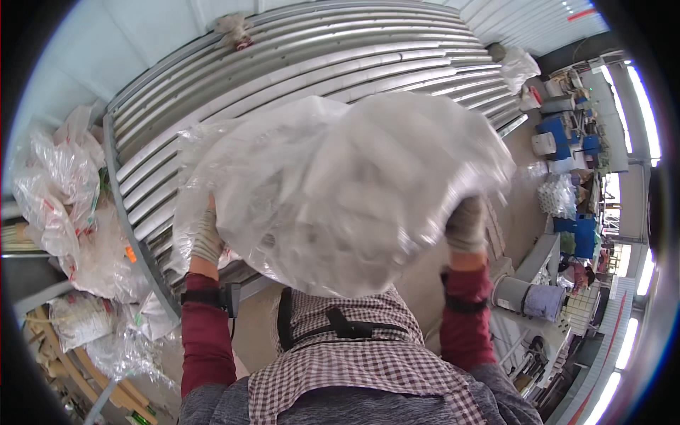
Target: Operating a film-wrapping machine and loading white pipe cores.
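Observation:
A large translucent plastic bag (340, 191), bulky and creased, spans the space in front of my chest, over the near part of a slatted metal rack. Motion smears its right side, and whatever lies inside is too blurred to make out. My left hand (207, 241), in a pale knitted glove, grips the bag's left side, its thumb up and its other fingers mostly hidden by plastic. On the opposite side my right hand (466, 225), also gloved, is closed on the bag's edge and somewhat blurred.
The grey metal slats (297, 60) stretch away ahead. Filled clear bags (67, 191) crowd the left, above wooden strips (78, 354). A small bundle (235, 30) sits at the rack's far edge. To the right stand a cylindrical container (516, 294), blue bins (584, 234) and a white bag (519, 69).

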Motion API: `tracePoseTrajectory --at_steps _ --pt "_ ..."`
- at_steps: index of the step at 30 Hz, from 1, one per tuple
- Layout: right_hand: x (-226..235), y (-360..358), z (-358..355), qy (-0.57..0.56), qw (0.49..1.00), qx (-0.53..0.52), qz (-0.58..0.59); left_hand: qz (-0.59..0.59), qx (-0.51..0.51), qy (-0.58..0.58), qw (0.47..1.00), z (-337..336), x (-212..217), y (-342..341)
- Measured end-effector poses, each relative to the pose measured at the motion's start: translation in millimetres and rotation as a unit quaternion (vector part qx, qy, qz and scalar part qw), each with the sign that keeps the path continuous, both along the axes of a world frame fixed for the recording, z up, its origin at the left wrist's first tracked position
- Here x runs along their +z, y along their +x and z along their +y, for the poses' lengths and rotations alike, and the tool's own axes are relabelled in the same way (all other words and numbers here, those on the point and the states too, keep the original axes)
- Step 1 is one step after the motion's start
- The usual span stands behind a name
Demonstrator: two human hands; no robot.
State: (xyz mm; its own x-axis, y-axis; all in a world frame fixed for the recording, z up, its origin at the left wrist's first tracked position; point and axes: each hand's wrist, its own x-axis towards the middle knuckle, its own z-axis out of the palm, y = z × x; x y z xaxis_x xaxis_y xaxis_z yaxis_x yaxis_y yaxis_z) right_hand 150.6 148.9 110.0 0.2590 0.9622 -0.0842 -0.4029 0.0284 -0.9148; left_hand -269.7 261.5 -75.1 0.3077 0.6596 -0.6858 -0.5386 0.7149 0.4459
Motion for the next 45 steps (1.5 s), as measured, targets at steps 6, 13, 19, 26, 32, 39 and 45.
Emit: tracePoseTrajectory --at_steps 6,13,19,26,32,39,45 --pt "13.1 -8.6 101.7 -0.035 0.919 -0.026 -0.392 -0.004 0.001 0.038 0.999 10.2 -12.2 37.9" --pt "56.6 131.8 155.8 -0.062 0.952 0.135 -0.269 0.459 0.055 0.365 0.808 -48.0 152.6 298.5" --pt "34.1 140.0 133.0 0.064 0.861 0.166 -0.476 0.591 -0.016 0.407 0.696 -70.0 176.5 396.4" --pt "54.3 304.5 178.1 0.012 0.964 0.263 -0.029 0.703 0.038 0.380 0.600 -42.5 189.4 431.1" --pt "-241.6 517.2 159.7 -0.329 0.942 -0.055 -0.036 0.710 -0.018 0.403 0.577 23.4 155.2 472.5" --pt "-232.4 454.0 186.0 -0.282 0.933 0.144 0.170 0.659 0.035 0.326 0.677 80.9 206.6 466.5" --pt "-210.7 388.0 209.1 -0.278 0.911 0.101 0.289 0.703 -0.095 0.354 0.609 101.2 202.2 393.1"
